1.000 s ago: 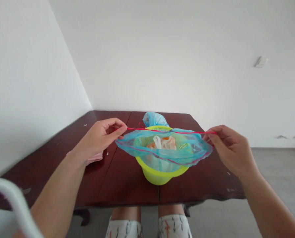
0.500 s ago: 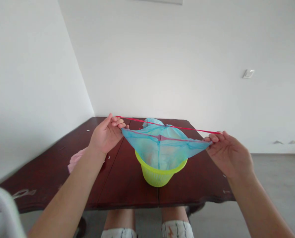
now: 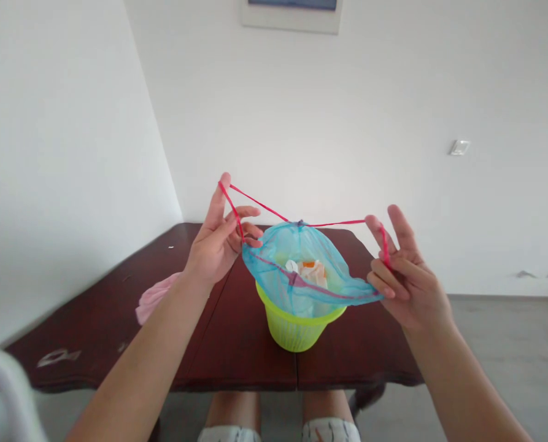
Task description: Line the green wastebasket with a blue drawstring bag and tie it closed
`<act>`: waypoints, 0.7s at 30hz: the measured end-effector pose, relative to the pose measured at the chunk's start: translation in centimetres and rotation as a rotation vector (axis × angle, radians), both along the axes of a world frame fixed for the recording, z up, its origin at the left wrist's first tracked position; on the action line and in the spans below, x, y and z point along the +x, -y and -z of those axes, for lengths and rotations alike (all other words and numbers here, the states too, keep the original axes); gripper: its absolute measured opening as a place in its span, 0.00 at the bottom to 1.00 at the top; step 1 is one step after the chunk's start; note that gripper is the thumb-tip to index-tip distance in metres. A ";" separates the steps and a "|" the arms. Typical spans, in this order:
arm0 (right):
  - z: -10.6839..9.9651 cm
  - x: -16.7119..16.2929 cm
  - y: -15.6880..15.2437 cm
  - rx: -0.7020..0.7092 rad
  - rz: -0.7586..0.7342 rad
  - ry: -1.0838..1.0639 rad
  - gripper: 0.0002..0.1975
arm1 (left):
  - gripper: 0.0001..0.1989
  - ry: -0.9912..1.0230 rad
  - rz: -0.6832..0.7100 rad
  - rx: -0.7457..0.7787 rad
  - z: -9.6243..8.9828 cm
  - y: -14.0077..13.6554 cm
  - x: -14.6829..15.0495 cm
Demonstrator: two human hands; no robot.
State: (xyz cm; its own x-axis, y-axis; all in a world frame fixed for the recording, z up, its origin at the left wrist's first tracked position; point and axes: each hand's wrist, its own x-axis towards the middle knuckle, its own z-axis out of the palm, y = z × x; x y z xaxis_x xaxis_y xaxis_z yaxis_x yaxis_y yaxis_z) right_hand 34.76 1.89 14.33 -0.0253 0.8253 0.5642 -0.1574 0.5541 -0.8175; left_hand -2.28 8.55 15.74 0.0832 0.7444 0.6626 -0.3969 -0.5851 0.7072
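A translucent blue drawstring trash bag (image 3: pixel 271 287) lines a yellow-green plastic basket (image 3: pixel 296 336). Its mouth gapes, with crumpled white and orange waste (image 3: pixel 314 272) visible inside. My left hand (image 3: pixel 213 245) grips the bag's left corner; the red drawstring (image 3: pixel 259 202) loops over its raised index finger. At the opposite corner, my right hand (image 3: pixel 409 282) holds the bag with its lower fingers curled. The string passes over a finger there too, while another finger points upward. Between both hands the bag's rim is stretched wide above the basket.
The basket stands on a dark red-brown wooden table (image 3: pixel 241 362). A pink cloth or bag (image 3: pixel 156 296) lies left, partly behind my left forearm. Small scraps (image 3: pixel 58 357) are near the table's left front. A white curved rail (image 3: pixel 7 380) is at lower left. Walls rise behind and left.
My fingers have risen, lifting the red drawstring into loops above the rim. The hands have come slightly closer together, and the bag's mouth has opened, exposing the waste. The view has tilted up slightly.
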 end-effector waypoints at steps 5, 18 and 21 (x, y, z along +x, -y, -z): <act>-2.2 -3.1 0.5 0.047 -0.106 -0.117 0.26 | 0.30 -0.084 -0.343 0.215 -1.2 -0.3 1.4; -8.0 -8.0 1.2 0.681 0.118 0.545 0.14 | 0.42 -0.545 0.065 0.458 -5.4 2.3 7.1; -9.2 -7.6 0.6 0.732 0.115 0.602 0.14 | 0.49 -0.586 0.096 0.568 -4.7 1.5 7.1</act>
